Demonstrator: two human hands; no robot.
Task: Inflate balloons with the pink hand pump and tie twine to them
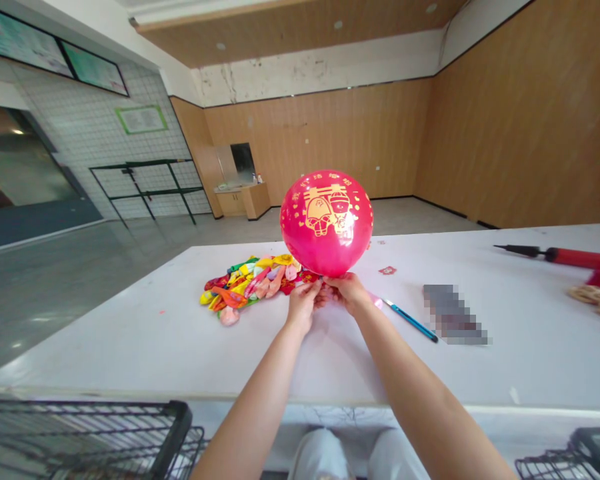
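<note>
An inflated pink-red balloon (327,222) with a gold print stands up above the white table (130,340). My left hand (304,303) and my right hand (349,291) are both pinched closed on its neck at the bottom, fingertips meeting under the balloon. Just behind and left of my hands lies a pile of uninflated balloons (250,283) in several colours. The neck itself is hidden by my fingers.
A blue pen (411,321) lies right of my hands, beside a blurred flat object (453,315). A red hand pump (560,255) and a pale coiled bundle (597,298) sit at the far right. Black wire baskets (95,437) stand below the table's near edge.
</note>
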